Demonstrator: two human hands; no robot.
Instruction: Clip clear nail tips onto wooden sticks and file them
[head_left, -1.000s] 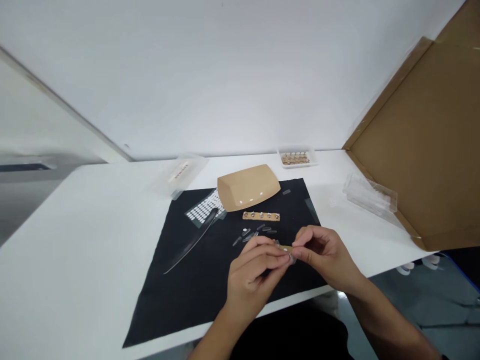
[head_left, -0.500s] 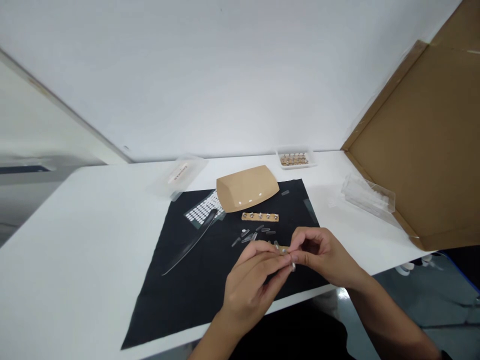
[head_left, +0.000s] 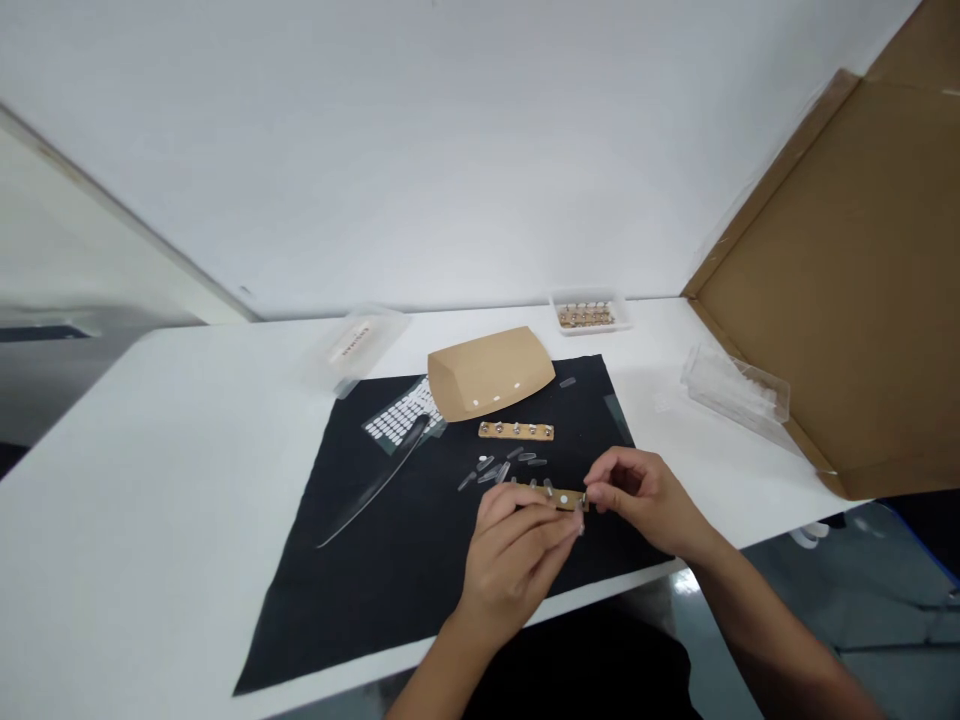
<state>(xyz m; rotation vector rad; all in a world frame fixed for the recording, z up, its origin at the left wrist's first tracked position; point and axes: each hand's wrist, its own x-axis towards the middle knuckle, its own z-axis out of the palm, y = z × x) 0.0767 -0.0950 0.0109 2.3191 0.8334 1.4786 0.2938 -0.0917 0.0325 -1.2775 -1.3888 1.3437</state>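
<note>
My left hand (head_left: 510, 560) is closed, pinching a small clear nail tip (head_left: 580, 522) at its fingertips, over the front part of the black cloth. Just behind those fingers lies a tan strip (head_left: 553, 493) with a white dot and upright clear pieces on it, partly covered by the hand. My right hand (head_left: 643, 500) pinches thumb and forefinger together at the strip's right end, beside a tiny metallic piece; what they grip is too small to make out. Several loose clear nail tips (head_left: 495, 472) lie behind my left hand. Farther back sits a second tan strip (head_left: 516, 431) with metal studs.
A tan paper tray (head_left: 495, 370) overlaps a sheet of white adhesive dots (head_left: 401, 412). A dark curved tool (head_left: 375, 485) lies on the black cloth (head_left: 360, 590). Plastic boxes (head_left: 592, 325) stand at the back and right (head_left: 739, 390), near a large cardboard box (head_left: 847, 300).
My right fingers have drawn apart from my left fingertips and stand at the strip's right end. The strip's white dot and right end now show more. The view has shifted slightly.
</note>
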